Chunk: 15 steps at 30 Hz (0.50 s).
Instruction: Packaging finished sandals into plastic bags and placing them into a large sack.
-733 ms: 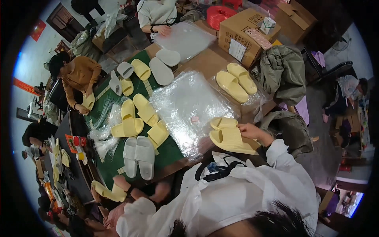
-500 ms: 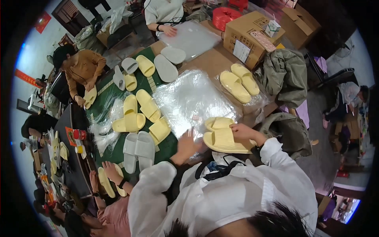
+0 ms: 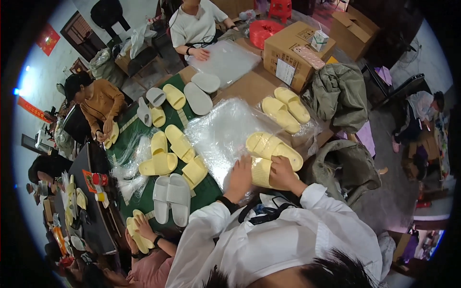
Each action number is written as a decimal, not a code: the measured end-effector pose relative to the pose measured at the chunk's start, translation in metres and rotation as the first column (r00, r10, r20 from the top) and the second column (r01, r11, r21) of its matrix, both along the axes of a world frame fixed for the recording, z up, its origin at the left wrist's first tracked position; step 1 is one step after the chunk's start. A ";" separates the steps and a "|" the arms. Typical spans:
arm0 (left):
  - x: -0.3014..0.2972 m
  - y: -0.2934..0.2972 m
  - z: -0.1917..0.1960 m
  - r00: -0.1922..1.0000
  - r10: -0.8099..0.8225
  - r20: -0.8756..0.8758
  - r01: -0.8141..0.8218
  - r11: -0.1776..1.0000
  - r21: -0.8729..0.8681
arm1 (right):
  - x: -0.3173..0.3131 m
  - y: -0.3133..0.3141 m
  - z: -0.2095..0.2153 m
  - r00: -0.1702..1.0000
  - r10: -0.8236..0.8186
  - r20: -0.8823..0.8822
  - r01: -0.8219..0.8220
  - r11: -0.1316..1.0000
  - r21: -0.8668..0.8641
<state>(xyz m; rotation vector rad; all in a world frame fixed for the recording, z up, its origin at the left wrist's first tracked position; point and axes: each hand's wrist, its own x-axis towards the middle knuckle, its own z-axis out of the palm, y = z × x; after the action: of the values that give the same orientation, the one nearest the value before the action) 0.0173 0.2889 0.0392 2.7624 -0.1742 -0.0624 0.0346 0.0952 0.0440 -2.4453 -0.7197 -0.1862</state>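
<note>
1. At the far left, a person in a brown top sits at the desk and holds a yellow slipper in the hands.
2. On the green mat lie several slippers: a yellow pair, one more yellow slipper, and a pale grey pair near the bottom edge.
3. The left hand lies flat and open, fingers spread, on the stack of clear plastic bags in the middle of the desk.
4. The pair of pale yellow slippers is just right of this hand, at the near edge of the desk. They are thick, of foam-like material, with a wide ribbed strap and rounded toe. One lies across the other.
5. The right hand is closed on the lower slipper of this pair, fingers curled over its edge.
6. Further right and up, another yellow pair lies inside a clear bag.
7. Behind it stands a cardboard box, and an olive jacket hangs beside.
</note>
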 end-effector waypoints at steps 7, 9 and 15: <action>-0.021 -0.013 0.013 0.989 -0.068 0.132 0.042 0.981 0.191 | 0.005 0.022 -0.028 0.960 -0.279 0.027 0.277 0.959 0.063; -0.019 -0.011 0.034 0.993 -0.072 0.095 0.058 0.987 0.152 | 0.006 0.025 -0.014 0.961 -0.260 0.098 0.255 0.965 0.058; -0.011 -0.006 0.025 0.995 -0.063 0.080 0.048 0.983 0.175 | 0.011 0.059 -0.017 0.979 -0.201 0.028 0.198 0.975 0.101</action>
<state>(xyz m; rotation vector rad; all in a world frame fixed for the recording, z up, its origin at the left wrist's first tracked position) 0.0063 0.2826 0.0644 2.9349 -0.2813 0.0269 0.0457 0.1542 0.0269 -2.4227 -0.4677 -0.3386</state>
